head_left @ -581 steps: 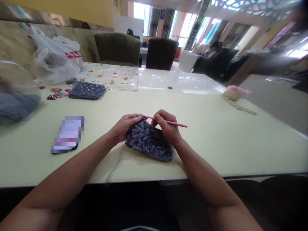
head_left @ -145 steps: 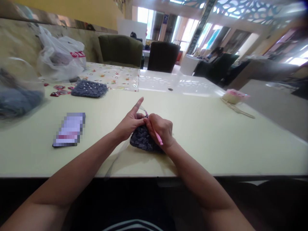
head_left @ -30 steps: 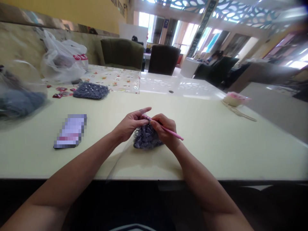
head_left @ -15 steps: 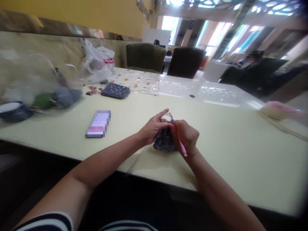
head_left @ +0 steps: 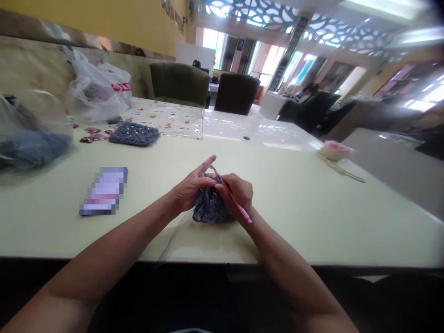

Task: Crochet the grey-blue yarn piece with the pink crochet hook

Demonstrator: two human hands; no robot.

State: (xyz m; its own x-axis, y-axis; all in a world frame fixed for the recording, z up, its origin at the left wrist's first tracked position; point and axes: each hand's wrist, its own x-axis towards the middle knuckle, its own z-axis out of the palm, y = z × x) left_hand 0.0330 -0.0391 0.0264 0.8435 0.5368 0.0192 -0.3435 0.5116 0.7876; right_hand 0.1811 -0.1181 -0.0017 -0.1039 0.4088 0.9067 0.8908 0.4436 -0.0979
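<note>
A dark grey crocheted piece hangs beneath both hands over the near part of the pale table. My left hand grips its upper left edge, with the index finger raised. My right hand is closed round a pink crochet hook, whose handle sticks out down to the right. The hook's tip points up left, near the left index finger. The right fingers also meet the top edge of the grey piece. A thin strand of yarn runs down left from the piece across the table.
A phone lies to the left. Behind it are a grey crocheted square, small red packets and plastic bags. A pink-topped bowl stands at the right. Chairs stand beyond the table.
The view has swung to the right, so the hands and table items appear further left. The hook's tip shows more plainly and its handle slants more. Both hands keep their hold.
</note>
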